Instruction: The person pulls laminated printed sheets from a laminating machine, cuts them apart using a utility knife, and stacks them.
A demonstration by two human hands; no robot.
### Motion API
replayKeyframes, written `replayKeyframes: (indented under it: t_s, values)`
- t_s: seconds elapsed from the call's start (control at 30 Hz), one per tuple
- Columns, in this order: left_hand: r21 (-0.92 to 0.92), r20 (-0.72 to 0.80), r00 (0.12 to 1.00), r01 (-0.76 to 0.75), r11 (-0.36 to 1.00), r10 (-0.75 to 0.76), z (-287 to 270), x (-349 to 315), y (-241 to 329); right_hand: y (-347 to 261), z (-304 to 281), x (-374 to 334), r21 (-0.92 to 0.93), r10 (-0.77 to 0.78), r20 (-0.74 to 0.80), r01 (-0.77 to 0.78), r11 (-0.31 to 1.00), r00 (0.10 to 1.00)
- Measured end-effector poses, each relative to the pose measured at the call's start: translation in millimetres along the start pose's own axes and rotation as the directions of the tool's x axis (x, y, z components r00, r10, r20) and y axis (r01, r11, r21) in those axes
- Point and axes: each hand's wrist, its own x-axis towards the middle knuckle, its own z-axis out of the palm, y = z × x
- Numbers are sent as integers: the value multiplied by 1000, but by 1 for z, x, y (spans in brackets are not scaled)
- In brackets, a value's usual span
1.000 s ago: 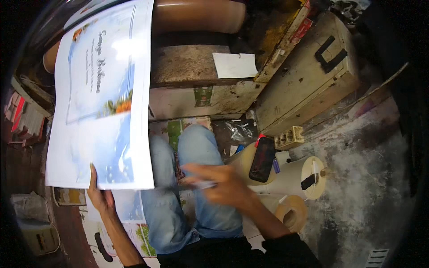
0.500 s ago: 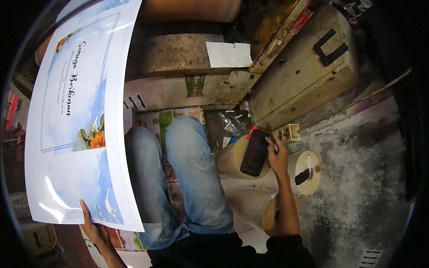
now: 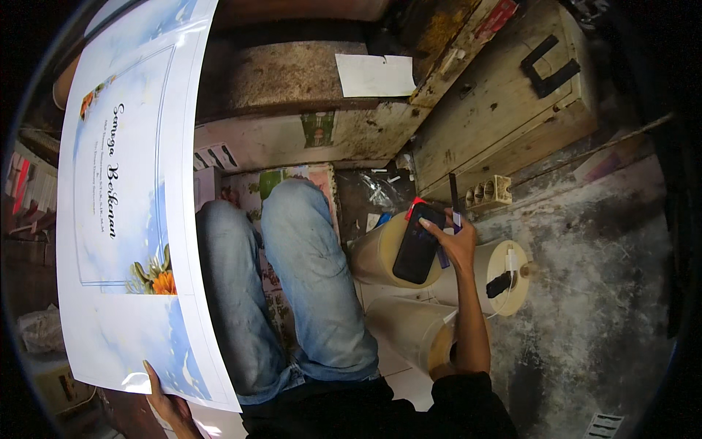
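My left hand (image 3: 170,408) grips the near edge of a large printed sheet (image 3: 124,329), thumb on top and the other fingers beneath. The glossy sheet is white with pale blue sky, orange flowers and dark lettering, and it curves up along my left side. On the right, my right hand (image 3: 459,243) is closed round a slim, dark and purple tool (image 3: 454,194), which sticks out above and below the fingers; its exact kind is unclear. Right beside that hand, a black phone (image 3: 419,249) lies on the end of an upright roll (image 3: 369,256), with something red under its top.
Two more rolls (image 3: 402,325) stand nearby; one bears a black charger with a white cable (image 3: 499,284). A small holed block (image 3: 488,192) sits by a worn wooden box (image 3: 497,110). White paper (image 3: 375,75) lies on the brown ledge (image 3: 292,77) ahead. My knees (image 3: 307,256) are in the middle.
My right hand has come up from the phone's edge with the slim tool in its grip. The phone stays on the roll. The sheet's far part has shifted left and its near edge lower.
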Motion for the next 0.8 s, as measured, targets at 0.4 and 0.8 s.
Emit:
replayKeyframes:
  t_s: [0.4, 0.8]
  values:
    - [-88, -17, 997, 70, 994, -71, -80, -5, -35, -114, -7, -6, 313, -59, -148, 104, 944, 987]
    - [-128, 83, 955, 295, 947, -286, -116, -3, -18, -360, 149, -13, 690, -566, 250, 266, 673, 785]
